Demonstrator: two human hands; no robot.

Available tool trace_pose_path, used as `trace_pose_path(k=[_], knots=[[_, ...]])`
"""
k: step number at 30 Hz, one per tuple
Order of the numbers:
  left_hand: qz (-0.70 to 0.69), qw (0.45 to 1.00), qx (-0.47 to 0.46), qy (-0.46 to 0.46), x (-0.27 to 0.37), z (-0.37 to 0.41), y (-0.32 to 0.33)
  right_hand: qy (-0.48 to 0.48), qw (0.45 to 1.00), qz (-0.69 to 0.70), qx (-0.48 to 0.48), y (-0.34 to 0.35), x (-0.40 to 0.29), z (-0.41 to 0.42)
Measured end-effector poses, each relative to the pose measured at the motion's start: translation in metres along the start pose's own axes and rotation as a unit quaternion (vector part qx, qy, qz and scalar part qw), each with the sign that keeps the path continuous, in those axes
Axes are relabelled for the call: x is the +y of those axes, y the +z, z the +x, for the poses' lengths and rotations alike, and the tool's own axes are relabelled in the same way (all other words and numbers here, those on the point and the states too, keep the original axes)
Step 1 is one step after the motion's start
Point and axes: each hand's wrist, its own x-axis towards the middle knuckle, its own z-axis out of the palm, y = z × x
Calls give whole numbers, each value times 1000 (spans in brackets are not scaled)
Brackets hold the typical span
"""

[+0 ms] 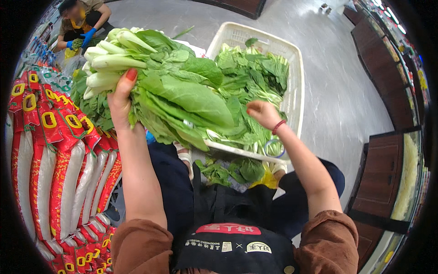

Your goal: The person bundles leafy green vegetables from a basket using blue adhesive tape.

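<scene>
My left hand (pixel 122 99) grips a large bunch of leafy greens with pale stalks (pixel 171 85), raised to the left of the crate. The stalk ends point left and the broad leaves spread right. My right hand (pixel 265 115) hovers above a white plastic crate (pixel 297 85), its fingers curled; whether anything is between them cannot be told. More leafy greens (pixel 253 68) fill the crate. A purple ring, probably a tape roll (pixel 274 148), sits at its near right corner, beneath my right forearm.
Red and white packaged sacks with yellow handles (pixel 65 130) are stacked on the left. Loose leaves (pixel 236 171) and a yellow plastic bag (pixel 265 178) lie between my feet. A person in blue gloves (pixel 88 37) crouches at upper left holding greens. Dark wooden display cabinets (pixel 379 167) line the right.
</scene>
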Motion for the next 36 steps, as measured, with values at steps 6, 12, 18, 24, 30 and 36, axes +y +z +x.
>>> trace_pose_path(k=[6, 12, 18, 24, 30, 36], knots=[[12, 998, 59, 29, 3, 10, -17, -35, 971, -238, 8, 71, 43, 97], [-42, 995, 88, 26, 9, 23, -23, -53, 922, -382, 2, 105, 56, 194], [4, 995, 94, 20, 3, 28, -32, 20, 857, -500, -123, 137, 48, 202], [21, 1000, -11, -10, -8, 19, -40, 9, 990, -33, 136, 53, 44, 185], [172, 932, -310, -78, -53, 1, -69, -183, 953, 183, 160, -56, -121, 95], [143, 934, -317, -81, -52, -35, 17, -217, 961, 149, 79, -60, -201, -4]])
